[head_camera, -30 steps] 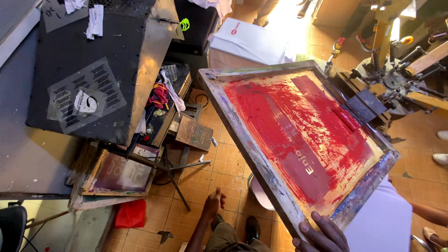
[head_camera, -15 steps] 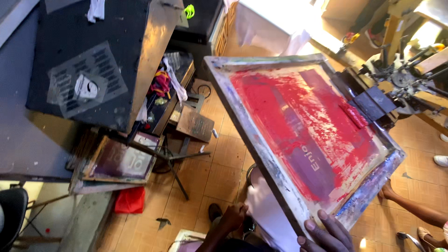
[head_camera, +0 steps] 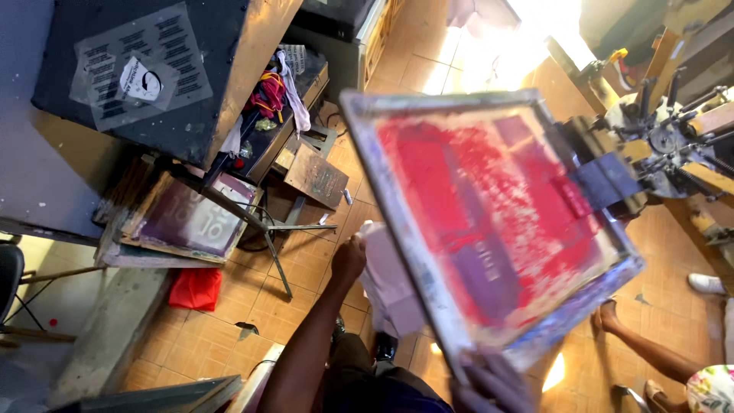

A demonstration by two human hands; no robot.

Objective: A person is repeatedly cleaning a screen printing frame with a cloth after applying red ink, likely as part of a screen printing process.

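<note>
A metal-framed printing screen [head_camera: 489, 222] smeared with red ink is tilted up on the arm of a rotary press [head_camera: 665, 145]. My right hand [head_camera: 489, 386] grips the near edge of its frame at the bottom. My left hand [head_camera: 348, 260] reaches under the raised screen and holds a white cloth [head_camera: 390, 287] that hangs below the frame. The far part of the cloth is hidden behind the screen.
A large dark box [head_camera: 153, 69] stands at the left, with a stack of purple-coated screens [head_camera: 183, 222] leaning under it. A red cloth [head_camera: 195, 287] lies on the tiled floor. Another person's legs [head_camera: 650, 356] show at the lower right.
The screen has swung up and looks closer. My left hand has risen from below and taken hold of the white cloth under the frame. The view has shifted.
</note>
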